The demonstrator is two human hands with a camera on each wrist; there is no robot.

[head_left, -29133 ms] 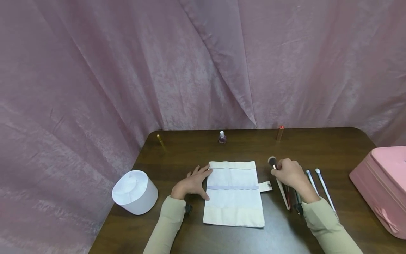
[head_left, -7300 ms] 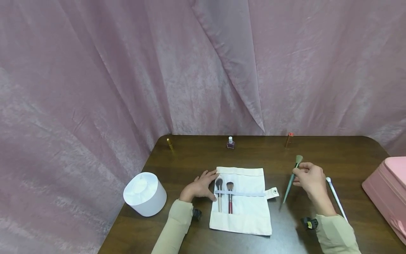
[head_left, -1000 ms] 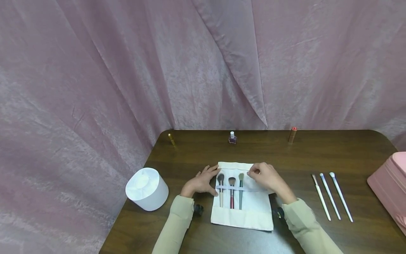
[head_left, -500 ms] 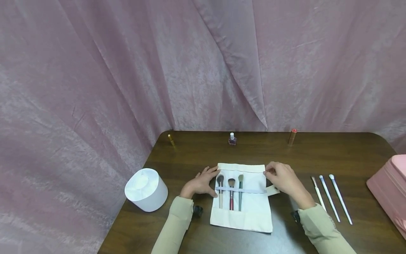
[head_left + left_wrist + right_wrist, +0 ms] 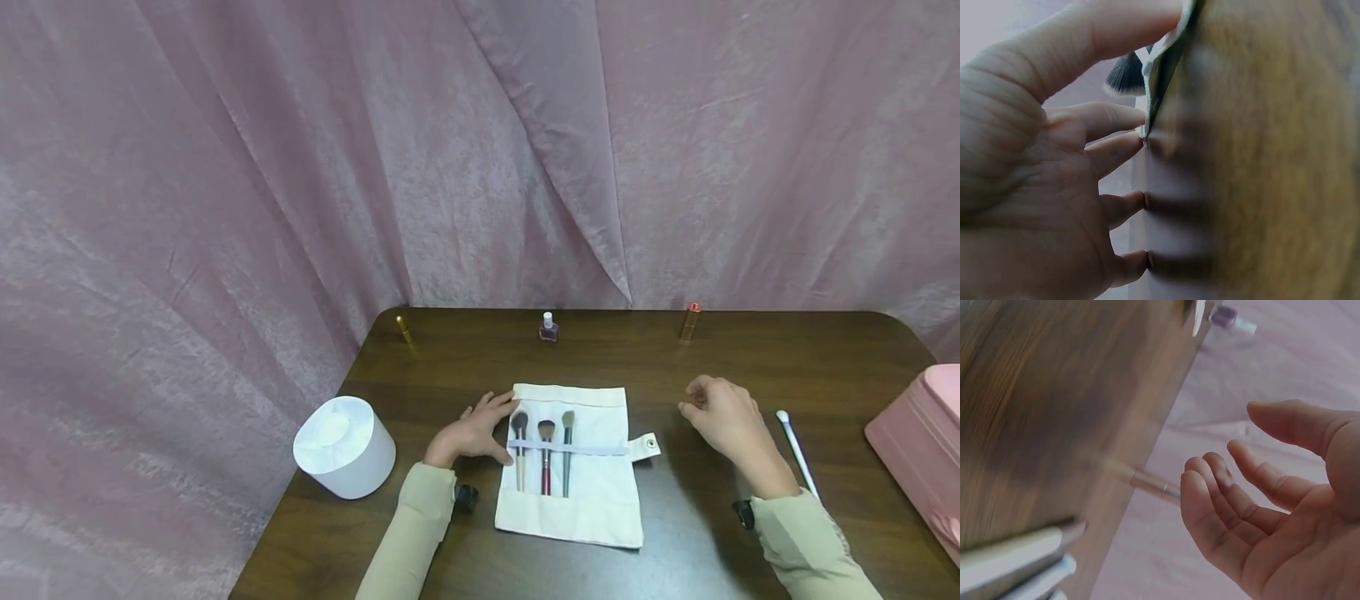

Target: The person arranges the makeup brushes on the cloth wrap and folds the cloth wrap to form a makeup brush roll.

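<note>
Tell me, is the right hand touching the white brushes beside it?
Apart. The right wrist view shows the right hand empty, fingers loosely curled, above the white brushes.

The left hand (image 5: 471, 433) lies palm down with its fingers spread and nearly straight, the fingertips (image 5: 1138, 200) lined up side by side and pressing flat, the thumb stretched out above them; its forearm, in a pale beige sleeve, runs back toward the body with a small dark camera strapped at the wrist. The right hand (image 5: 723, 417) hovers in the air with nothing in its grip, palm turned inward, its fingers (image 5: 1222, 487) loosely curled and apart from the thumb. Its sleeved forearm angles back toward the lower right, a dark wrist camera under it.
</note>
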